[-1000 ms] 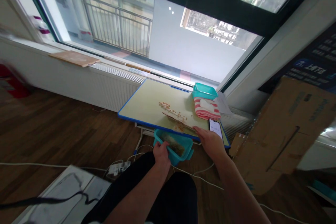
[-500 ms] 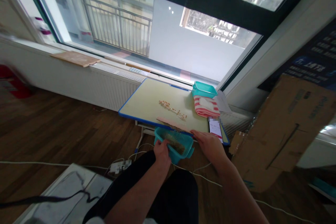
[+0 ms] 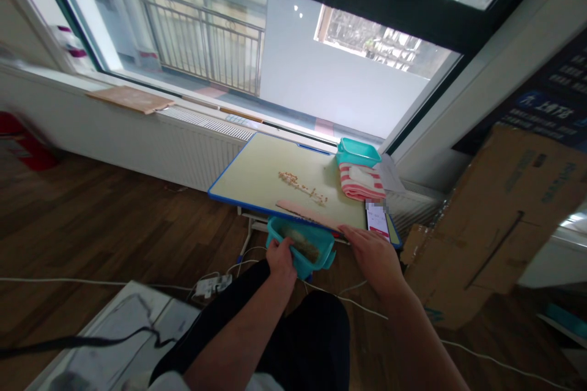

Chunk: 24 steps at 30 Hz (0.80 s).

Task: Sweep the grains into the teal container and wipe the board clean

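Observation:
My left hand (image 3: 281,259) grips the near rim of a teal plastic basket (image 3: 326,252), held just below the front edge of the table. Inside the basket lies a heap of greyish-brown loose bits (image 3: 302,245), too small to name. At the table's front edge, my right hand (image 3: 369,253) has its fingers closed at the right end of a flat, pinkish strip (image 3: 312,214). A thin line of brown crumbs runs along the strip's near side. Behind it, a row of small pale and orange-brown pieces (image 3: 302,187) crosses the tabletop.
On the blue-edged table (image 3: 247,177) are a second teal basket (image 3: 359,151), a folded red-and-white striped towel (image 3: 362,183) and a phone (image 3: 377,220). A large cardboard box (image 3: 499,226) stands to the right. A power strip (image 3: 213,285) and cables lie on the floor.
The brown bits on the tabletop by the strip have thinned to a narrow line. My left hand and the basket have shifted slightly; my right hand stays at the strip's end.

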Tool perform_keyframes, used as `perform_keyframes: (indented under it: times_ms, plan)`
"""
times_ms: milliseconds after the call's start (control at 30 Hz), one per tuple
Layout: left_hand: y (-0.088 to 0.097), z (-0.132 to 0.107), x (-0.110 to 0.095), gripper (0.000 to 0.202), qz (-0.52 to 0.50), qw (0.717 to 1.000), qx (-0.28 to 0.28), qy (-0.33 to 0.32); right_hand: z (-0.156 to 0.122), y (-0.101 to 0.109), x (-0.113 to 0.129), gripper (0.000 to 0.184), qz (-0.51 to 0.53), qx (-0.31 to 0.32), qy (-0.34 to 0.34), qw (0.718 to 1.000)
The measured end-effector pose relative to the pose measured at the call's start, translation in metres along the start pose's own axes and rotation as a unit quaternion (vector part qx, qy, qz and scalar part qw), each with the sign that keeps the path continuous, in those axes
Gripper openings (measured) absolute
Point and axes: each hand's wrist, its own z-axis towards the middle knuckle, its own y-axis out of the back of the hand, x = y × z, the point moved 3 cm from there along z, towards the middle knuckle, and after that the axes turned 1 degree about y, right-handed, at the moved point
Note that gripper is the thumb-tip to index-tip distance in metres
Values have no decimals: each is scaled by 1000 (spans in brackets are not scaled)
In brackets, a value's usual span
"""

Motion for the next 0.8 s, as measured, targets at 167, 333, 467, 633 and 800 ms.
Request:
perform_keyframes:
  times_ms: [167, 333, 467, 633, 800]
  plan:
    - [-1, 0, 0, 25, -10, 1000, 6, 10, 8, -6, -25, 35, -6, -9, -72, 997]
    - [2, 6, 3, 25, -15, 1000, 11, 18, 81, -6, -68, 40, -37, -61, -191, 979]
    - [5, 13, 3, 21, -1, 999, 18, 41, 168, -25, -94, 42, -72, -28, -226, 971]
    - [8, 26, -2, 18, 12, 997, 37, 61, 241, -57, -101, 38, -98, 16, -228, 969]
    - [16, 46, -2, 16, 73, 995, 28, 55, 283, -64, -98, 30, -102, 49, -227, 967]
